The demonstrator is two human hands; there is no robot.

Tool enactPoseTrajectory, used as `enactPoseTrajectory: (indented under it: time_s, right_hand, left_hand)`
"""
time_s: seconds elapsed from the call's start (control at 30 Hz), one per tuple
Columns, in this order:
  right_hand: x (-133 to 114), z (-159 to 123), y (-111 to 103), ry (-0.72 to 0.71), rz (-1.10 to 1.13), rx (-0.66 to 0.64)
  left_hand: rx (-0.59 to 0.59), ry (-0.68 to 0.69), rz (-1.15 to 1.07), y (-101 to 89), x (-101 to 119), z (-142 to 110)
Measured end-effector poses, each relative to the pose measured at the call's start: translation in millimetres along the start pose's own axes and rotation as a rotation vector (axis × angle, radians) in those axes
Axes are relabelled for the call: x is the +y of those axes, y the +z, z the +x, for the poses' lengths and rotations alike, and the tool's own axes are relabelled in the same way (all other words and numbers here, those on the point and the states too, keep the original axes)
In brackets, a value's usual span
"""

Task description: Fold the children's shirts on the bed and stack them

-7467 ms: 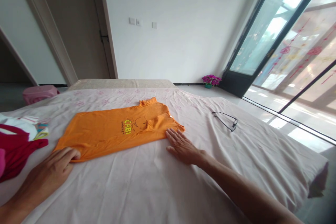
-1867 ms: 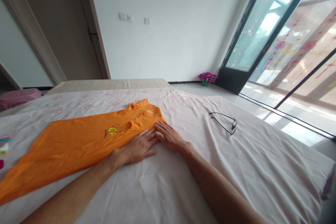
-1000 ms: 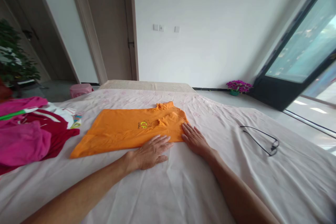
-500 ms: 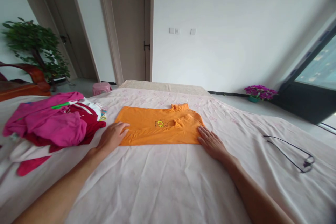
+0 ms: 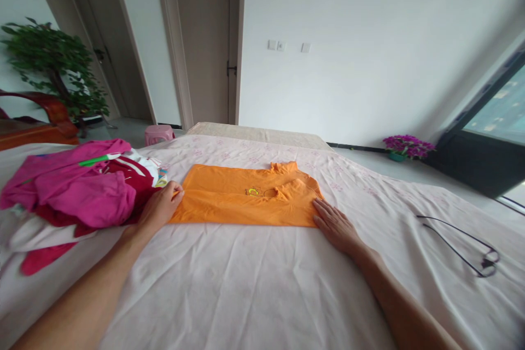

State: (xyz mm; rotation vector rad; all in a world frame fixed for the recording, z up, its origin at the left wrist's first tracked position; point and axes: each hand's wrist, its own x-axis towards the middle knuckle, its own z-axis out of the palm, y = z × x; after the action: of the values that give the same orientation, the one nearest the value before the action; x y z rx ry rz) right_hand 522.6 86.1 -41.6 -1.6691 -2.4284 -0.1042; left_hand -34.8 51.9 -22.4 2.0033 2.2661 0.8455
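An orange T-shirt with a small yellow print lies folded lengthwise in the middle of the bed, collar end to the right. My left hand rests at its left end, fingers curled against the hem edge. My right hand lies flat with fingers together on the sheet, fingertips touching the shirt's near right corner.
A heap of pink, red and white clothes sits at the left of the bed. A black wire hanger lies at the right. Behind are a pink stool, a potted tree, purple flowers and a door.
My left hand slid leftward along the shirt from beside my right hand to its left end, smoothing it. My head turned left, bringing the clothes heap into view. The right hand stayed.
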Motion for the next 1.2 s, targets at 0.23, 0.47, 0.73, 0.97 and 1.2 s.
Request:
enactPoseTrajectory:
  time_s: [0.23, 0.47, 0.73, 0.97, 1.2]
  right_hand:
    - [0, 0, 0, 0.006, 0.003, -0.008]
    - [-6, -1, -6, 0.025, -0.018, -0.022]
    - [-8, -3, -6, 0.022, -0.020, -0.008]
    - [-6, -3, -6, 0.009, -0.006, -0.007]
    - [-7, -3, -8, 0.014, -0.008, -0.012]
  left_hand:
    - [0.015, 0.025, 0.226, 1.5, -1, -11]
    - [0.060, 0.446, 0.036, -1.4, 39, -25]
    - [-0.145, 0.358, -0.082, 16.2, 51, -29]
    - [-0.112, 0.382, -0.041, 16.3, 44, -32]
    - [-0.082, 0.377, 0.041, 34.6, 33, -35]
